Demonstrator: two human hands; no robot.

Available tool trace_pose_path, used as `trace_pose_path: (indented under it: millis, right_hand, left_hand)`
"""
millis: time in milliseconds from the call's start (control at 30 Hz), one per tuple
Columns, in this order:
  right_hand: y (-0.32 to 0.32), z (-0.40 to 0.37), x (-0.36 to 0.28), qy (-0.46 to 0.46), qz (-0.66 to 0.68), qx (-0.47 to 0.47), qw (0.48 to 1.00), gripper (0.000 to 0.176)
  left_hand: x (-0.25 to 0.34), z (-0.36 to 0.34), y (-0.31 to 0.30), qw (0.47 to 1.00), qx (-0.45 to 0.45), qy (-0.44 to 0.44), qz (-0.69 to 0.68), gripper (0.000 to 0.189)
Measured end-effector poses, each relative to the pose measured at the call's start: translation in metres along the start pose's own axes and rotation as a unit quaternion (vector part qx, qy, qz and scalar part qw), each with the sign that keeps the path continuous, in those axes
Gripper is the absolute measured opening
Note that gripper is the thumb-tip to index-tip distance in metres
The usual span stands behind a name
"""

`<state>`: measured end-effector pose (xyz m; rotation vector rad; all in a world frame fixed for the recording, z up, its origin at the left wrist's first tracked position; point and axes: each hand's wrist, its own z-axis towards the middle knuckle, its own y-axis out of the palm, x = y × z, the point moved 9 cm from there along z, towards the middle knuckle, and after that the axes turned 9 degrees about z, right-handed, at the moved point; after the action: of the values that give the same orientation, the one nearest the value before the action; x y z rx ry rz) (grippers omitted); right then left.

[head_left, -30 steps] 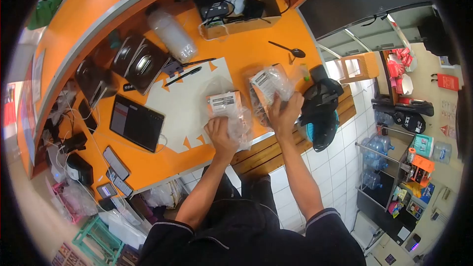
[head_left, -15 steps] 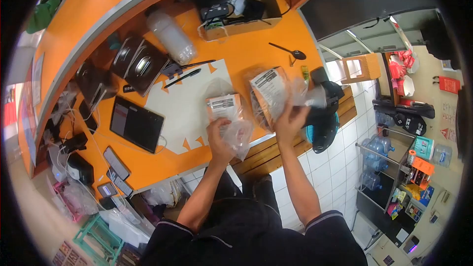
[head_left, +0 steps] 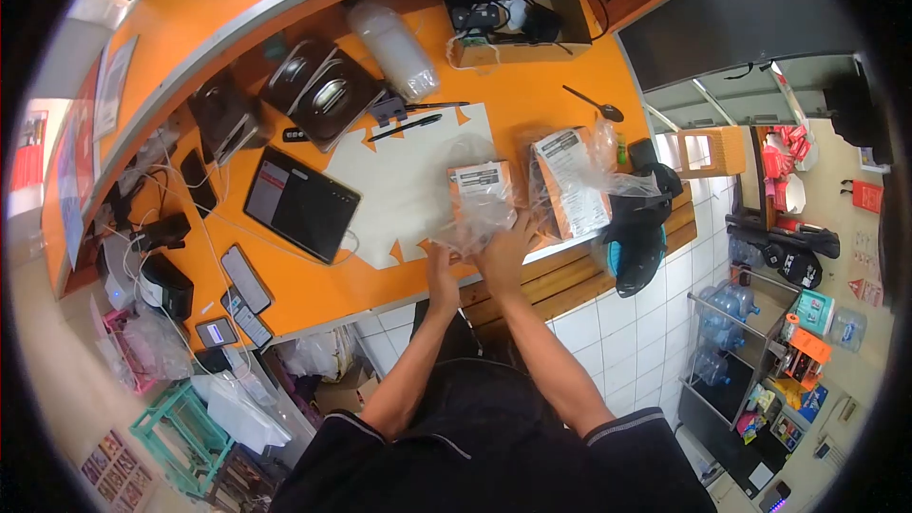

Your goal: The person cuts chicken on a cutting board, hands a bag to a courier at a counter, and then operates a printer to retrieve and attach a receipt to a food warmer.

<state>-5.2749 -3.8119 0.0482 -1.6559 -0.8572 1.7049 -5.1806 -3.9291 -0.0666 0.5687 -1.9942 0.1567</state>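
Two brown packages with printed white labels, each in a clear plastic bag, lie near the front edge of the orange counter (head_left: 494, 90). My left hand (head_left: 440, 264) grips the loose plastic at the near end of the left bagged package (head_left: 480, 192). My right hand (head_left: 505, 245) has come beside it and holds the same bag's plastic from the right. The right bagged package (head_left: 571, 180) lies by itself, with its bag's mouth loose toward the counter's right end.
A white paper sheet (head_left: 399, 180) lies under the left package, a tablet (head_left: 302, 203) to its left, and a pen (head_left: 407, 126) and a spoon (head_left: 595, 103) farther back. Phones (head_left: 245, 277), metal containers (head_left: 321, 95), a cable-filled box (head_left: 518, 27) and a black helmet (head_left: 635, 233) ring the area.
My right hand let go of the right package and moved left onto the left package's bag. The right package now rests on the counter. The view shifted so that everything sits further right.
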Motion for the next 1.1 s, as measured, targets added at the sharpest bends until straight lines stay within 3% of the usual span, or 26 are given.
trace_pose_path:
  millis: [133,233,267,300,367,400,433,467,533,567,633,700,733,800,900,967,1000,1033,1067,1100]
  right_hand:
    - [0.016,0.008,0.012,-0.060,-0.035,0.040,0.997,0.046]
    - [0.051,0.000,0.059,-0.065,-0.058,-0.030,0.996,0.032]
    - [0.040,-0.005,0.050,-0.002,0.024,-0.092,0.995,0.027]
    - [0.019,-0.016,0.023,-0.115,-0.042,-0.036,0.992,0.024]
    - [-0.016,-0.015,-0.011,-0.132,0.138,0.009,0.982,0.027]
    - [-0.032,-0.008,-0.025,-0.118,0.240,0.019,0.964,0.032]
    - [-0.045,-0.006,-0.040,-0.115,0.297,0.023,0.948,0.038]
    - [-0.068,-0.014,-0.059,-0.109,0.342,0.026,0.933,0.037]
    - [-0.054,-0.014,-0.043,-0.203,0.211,0.071,0.953,0.036]
    - [-0.056,-0.012,-0.051,-0.224,0.172,0.067,0.957,0.036]
    - [-0.084,-0.009,-0.091,-0.242,0.122,0.027,0.962,0.040]
    - [-0.122,0.001,-0.138,-0.241,0.248,0.026,0.938,0.044]
    - [-0.141,0.007,-0.162,-0.241,0.310,0.025,0.919,0.046]
    - [-0.174,0.012,-0.200,-0.238,0.298,0.044,0.923,0.040]
    - [-0.204,0.016,-0.231,-0.241,0.276,0.060,0.929,0.032]
    - [-0.204,0.022,-0.220,-0.282,0.182,0.077,0.939,0.031]
    - [-0.203,0.028,-0.216,-0.310,0.136,0.075,0.938,0.031]
    - [-0.205,0.018,-0.231,-0.412,-0.127,0.165,0.887,0.031]
    - [-0.203,0.016,-0.239,-0.446,-0.255,0.204,0.833,0.032]
    - [-0.202,0.013,-0.247,-0.473,-0.370,0.254,0.758,0.033]
  left_hand:
    - [0.015,0.000,-0.002,0.999,-0.019,-0.038,0.026,0.040]
    - [0.004,0.005,-0.009,0.992,-0.061,-0.075,-0.080,0.038]
    - [0.032,-0.001,-0.012,0.998,-0.053,0.007,-0.034,0.042]
    - [-0.011,0.011,-0.028,0.999,-0.003,-0.034,-0.034,0.045]
    - [-0.001,0.014,-0.027,0.993,-0.018,-0.042,-0.108,0.051]
    - [-0.001,0.016,-0.027,0.990,-0.020,-0.089,-0.107,0.058]
    - [0.028,0.005,-0.021,0.985,-0.045,-0.137,-0.095,0.067]
    - [0.050,0.006,-0.011,0.979,-0.086,-0.103,-0.153,0.068]
    - [0.083,-0.001,0.013,0.948,-0.172,-0.051,-0.262,0.072]
    - [0.137,-0.027,0.023,0.933,-0.218,-0.021,-0.285,0.076]
    - [0.177,-0.041,0.030,0.897,-0.261,-0.010,-0.357,0.074]
    - [0.193,-0.044,0.036,0.839,-0.324,0.017,-0.437,0.071]
    - [0.203,-0.046,0.036,0.856,-0.302,0.026,-0.418,0.072]
    - [0.234,-0.048,0.039,0.886,-0.261,0.037,-0.381,0.074]
    - [0.253,-0.050,0.047,0.867,-0.313,0.063,-0.383,0.065]
    - [0.253,-0.054,0.041,0.841,-0.369,0.110,-0.381,0.055]
    - [0.253,-0.053,0.036,0.868,-0.308,0.113,-0.374,0.050]
    - [0.245,-0.049,0.032,0.879,-0.296,0.125,-0.353,0.046]
    - [0.233,-0.047,0.021,0.891,-0.282,0.130,-0.330,0.043]
    - [0.218,-0.052,0.005,0.935,-0.213,0.055,-0.278,0.043]
